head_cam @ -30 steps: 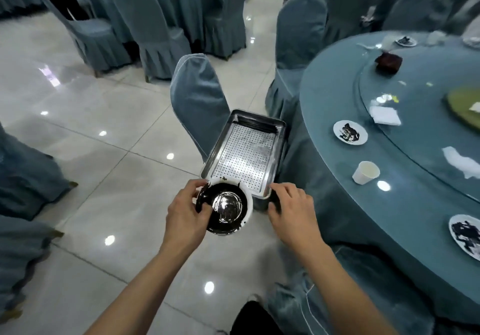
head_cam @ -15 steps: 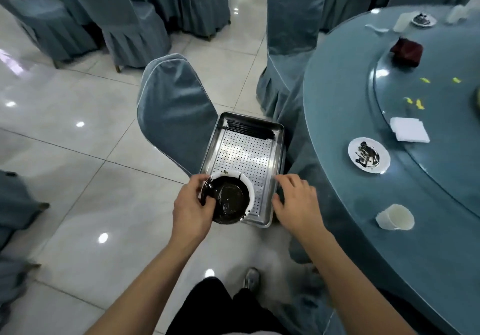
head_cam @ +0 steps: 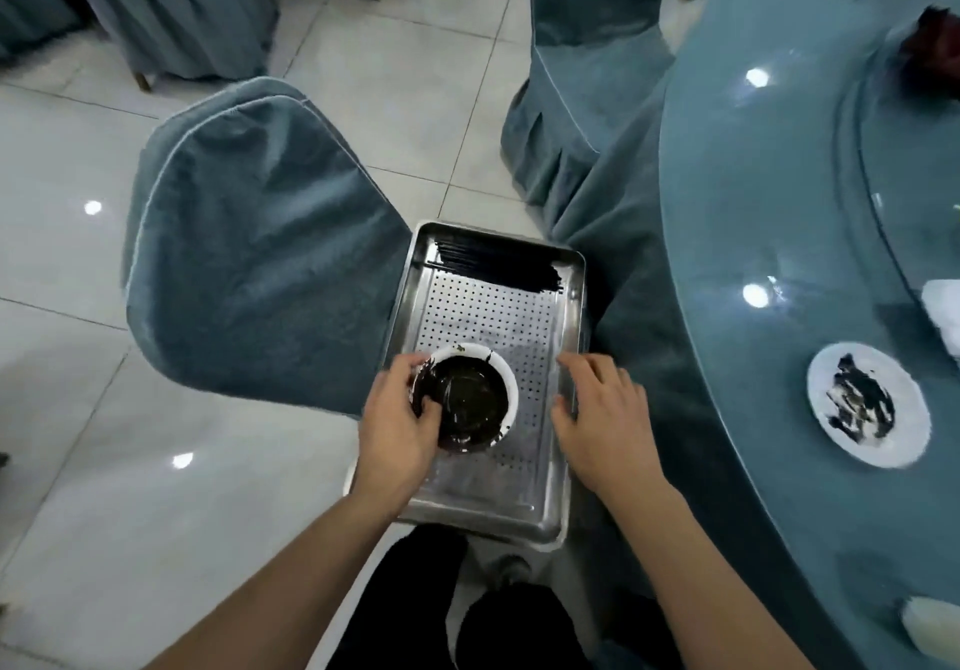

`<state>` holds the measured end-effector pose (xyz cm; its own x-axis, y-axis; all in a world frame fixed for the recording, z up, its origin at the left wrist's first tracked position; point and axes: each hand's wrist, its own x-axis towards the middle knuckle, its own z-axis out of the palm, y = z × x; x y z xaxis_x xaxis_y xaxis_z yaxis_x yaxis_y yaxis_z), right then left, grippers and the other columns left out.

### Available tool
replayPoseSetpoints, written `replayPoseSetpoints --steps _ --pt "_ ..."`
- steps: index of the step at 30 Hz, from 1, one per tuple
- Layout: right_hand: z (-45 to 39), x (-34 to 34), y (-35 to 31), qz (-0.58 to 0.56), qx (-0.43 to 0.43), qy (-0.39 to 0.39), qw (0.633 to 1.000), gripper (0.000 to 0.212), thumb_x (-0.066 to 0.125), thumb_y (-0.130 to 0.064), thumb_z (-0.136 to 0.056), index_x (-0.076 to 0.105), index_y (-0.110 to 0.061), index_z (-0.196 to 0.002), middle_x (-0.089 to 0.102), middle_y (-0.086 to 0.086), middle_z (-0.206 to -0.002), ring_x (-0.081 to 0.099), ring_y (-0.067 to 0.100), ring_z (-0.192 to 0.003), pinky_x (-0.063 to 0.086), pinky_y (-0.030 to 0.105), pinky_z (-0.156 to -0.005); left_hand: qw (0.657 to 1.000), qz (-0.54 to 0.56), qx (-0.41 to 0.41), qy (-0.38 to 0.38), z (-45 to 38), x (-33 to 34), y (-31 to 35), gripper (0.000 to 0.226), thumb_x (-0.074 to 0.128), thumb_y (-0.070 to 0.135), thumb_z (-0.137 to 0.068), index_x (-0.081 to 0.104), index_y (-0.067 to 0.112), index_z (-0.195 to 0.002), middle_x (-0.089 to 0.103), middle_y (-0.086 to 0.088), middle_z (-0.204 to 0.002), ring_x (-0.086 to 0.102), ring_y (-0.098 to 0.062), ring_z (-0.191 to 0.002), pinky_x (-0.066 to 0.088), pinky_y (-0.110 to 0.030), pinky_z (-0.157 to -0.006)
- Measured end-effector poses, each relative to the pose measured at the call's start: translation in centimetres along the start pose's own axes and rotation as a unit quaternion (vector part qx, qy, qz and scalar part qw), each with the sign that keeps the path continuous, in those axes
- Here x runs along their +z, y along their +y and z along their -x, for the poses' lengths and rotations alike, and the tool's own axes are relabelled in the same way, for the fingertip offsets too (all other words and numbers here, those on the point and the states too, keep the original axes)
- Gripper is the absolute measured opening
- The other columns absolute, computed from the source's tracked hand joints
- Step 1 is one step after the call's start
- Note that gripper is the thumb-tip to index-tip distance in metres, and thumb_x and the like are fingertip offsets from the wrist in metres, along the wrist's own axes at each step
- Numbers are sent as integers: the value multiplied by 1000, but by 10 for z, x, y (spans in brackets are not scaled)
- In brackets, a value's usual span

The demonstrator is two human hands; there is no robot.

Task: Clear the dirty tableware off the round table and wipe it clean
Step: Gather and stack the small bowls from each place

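The dirty bowl (head_cam: 470, 399) is now seen over the perforated floor of the metal tray (head_cam: 566, 274), further in than half a second ago, when it sat at the tray's near edge. It is gripped at its left rim by the left hand (head_cam: 397, 422), with the thumb hooked inside the dark-smeared interior and the fingers curled round the outside. Whether the bowl is resting on the tray or is held just above it cannot be told.

The right hand (head_cam: 605, 420) has been brought onto the tray's right rim; its fingers are spread and relaxed, nothing is held, and the fingertips (head_cam: 569, 365) are laid at the rim. Both forearms are extended forward from the lower edge of the view.

A bundle of black chopsticks (head_cam: 498, 264) is seen lying across the far end of the tray. The tray is flanked on the left by a chair back (head_cam: 249, 253) in blue-grey fabric. To the right, a soiled white plate (head_cam: 867, 404) is left on the round table (head_cam: 753, 191).
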<state>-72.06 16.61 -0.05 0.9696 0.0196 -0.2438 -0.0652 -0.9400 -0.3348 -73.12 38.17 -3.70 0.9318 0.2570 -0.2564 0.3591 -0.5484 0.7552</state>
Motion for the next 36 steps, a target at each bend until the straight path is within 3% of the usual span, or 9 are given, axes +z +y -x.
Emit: replayPoseSetpoints --steps 7,11,15,17,21,25,27,30,36 --pt "-89 88 40 -24 51 -51 997 47 55 -30 -96 45 -27 -141 48 -1 -138 48 21 -121 38 43 -106 999 -13 -29 -30 -108 96 -44 46 63 -2 -89 58 26 -125 59 4 -120 56 -16 -109 45 -27 -88" --pt "-135 135 65 -31 61 -63 996 46 54 -30 -97 45 -26 -142 48 0 -139 47 21 -125 37 45 -111 998 -27 -42 -45 -161 145 -69 45 62 -2 -91 56 24 -128 56 6 -119 52 -11 -105 41 -13 -78" --pt "-172 171 83 -33 63 -62 996 48 56 -29 -96 45 -24 -142 49 2 -139 47 24 -127 36 46 -111 998 -35 -34 -42 -206 182 -89 47 62 1 -90 53 28 -127 60 -2 -121 59 -21 -107 54 -41 -92" --pt "-183 182 87 -43 66 -59 995 47 56 -29 -97 46 -24 -142 49 0 -139 46 22 -128 34 45 -114 998 -39 -32 -38 -218 193 -94 46 62 1 -89 52 30 -125 60 -1 -120 60 -22 -106 55 -45 -91" --pt "-190 193 87 -47 63 -60 995 45 55 -29 -97 46 -26 -140 48 -2 -139 45 19 -130 32 42 -115 996 -57 -45 -43 -232 200 -99 43 58 4 -94 50 29 -128 57 -1 -120 60 -24 -106 54 -44 -92" --pt "-188 193 85 -57 69 -74 993 49 54 -32 -98 40 -30 -145 43 -4 -145 40 17 -135 26 41 -118 994 -62 -39 -77 -235 192 -96 42 61 15 -99 46 23 -137 54 -4 -128 52 -18 -116 39 -30 -94" --pt "-185 189 84 -57 70 -77 993 49 54 -32 -98 39 -30 -145 43 -3 -145 40 17 -135 26 41 -118 992 -60 -32 -105 -234 184 -95 49 63 21 -98 43 22 -143 52 -7 -135 48 -16 -119 39 -32 -101" --pt "-178 179 78 -52 61 -70 994 47 53 -30 -98 41 -29 -143 46 -1 -141 43 19 -130 30 41 -114 986 -87 -30 -141 -229 173 -92 60 64 19 -97 36 22 -150 50 -10 -144 49 -28 -132 40 -47 -113" --pt "-156 150 62 -37 55 -60 996 48 55 -28 -95 43 -26 -141 50 1 -137 47 22 -126 33 43 -110 967 -148 -48 -202 -216 150 -75 71 65 16 -95 29 21 -156 46 -15 -148 44 -34 -138 33 -48 -116"
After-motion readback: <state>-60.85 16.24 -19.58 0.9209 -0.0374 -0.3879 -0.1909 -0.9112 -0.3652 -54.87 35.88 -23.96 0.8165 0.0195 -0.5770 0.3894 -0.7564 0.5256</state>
